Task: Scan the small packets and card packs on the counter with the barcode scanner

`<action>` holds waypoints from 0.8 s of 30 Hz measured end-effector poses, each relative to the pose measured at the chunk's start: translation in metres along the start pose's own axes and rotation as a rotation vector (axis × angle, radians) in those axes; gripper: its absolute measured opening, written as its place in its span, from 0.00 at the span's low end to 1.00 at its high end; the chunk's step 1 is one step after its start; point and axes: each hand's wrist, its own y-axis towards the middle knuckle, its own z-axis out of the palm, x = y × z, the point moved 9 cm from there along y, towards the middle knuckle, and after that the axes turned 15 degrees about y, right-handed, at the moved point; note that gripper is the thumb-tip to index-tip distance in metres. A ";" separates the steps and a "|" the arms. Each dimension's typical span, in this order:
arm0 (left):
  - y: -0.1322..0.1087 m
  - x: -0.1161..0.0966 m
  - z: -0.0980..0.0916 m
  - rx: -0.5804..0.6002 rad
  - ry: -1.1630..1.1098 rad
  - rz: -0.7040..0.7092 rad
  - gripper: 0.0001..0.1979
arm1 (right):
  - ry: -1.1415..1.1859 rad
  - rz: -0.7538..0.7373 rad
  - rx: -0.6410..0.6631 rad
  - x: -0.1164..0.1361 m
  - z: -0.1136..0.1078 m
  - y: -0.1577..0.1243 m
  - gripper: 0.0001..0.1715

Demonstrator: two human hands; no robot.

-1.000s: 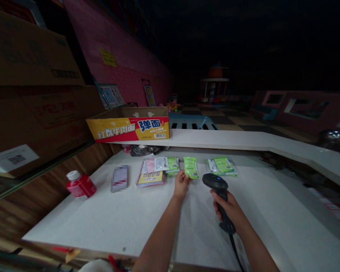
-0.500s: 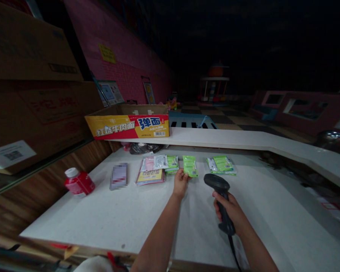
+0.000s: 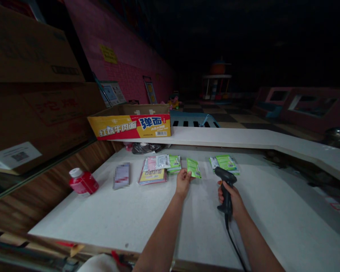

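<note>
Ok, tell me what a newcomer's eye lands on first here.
A yellow-and-red cardboard noodle carton stands out at the back, on a white ledge. Nearer, the right hand grips a black corded barcode scanner, beside the left hand at a bright green sachet. A red white-capped plastic bottle sits far left.

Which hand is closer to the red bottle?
Left. The left hand is nearer, to the right of the red bottle. The right hand, gripping a scanner, sits farther right, beyond the left hand.
</note>
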 end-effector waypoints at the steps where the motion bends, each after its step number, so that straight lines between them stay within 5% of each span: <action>1: 0.000 0.000 0.001 0.003 0.002 -0.009 0.27 | 0.006 -0.002 0.010 0.000 -0.001 0.000 0.25; 7: -0.012 -0.003 -0.006 -0.129 0.094 -0.049 0.25 | 0.035 -0.012 0.022 0.002 -0.003 -0.004 0.23; 11: -0.021 -0.034 -0.028 -0.238 0.184 0.038 0.18 | 0.048 -0.002 0.008 0.001 -0.006 -0.004 0.24; 17: -0.010 -0.103 -0.126 -0.540 0.141 0.148 0.14 | 0.099 0.065 0.016 -0.006 -0.011 -0.002 0.24; 20: -0.001 -0.111 -0.176 -0.695 0.165 0.049 0.15 | 0.110 0.084 0.018 -0.008 -0.012 -0.001 0.23; 24: 0.007 -0.108 -0.210 -0.765 0.383 -0.036 0.10 | 0.121 0.085 0.027 -0.009 -0.014 0.000 0.22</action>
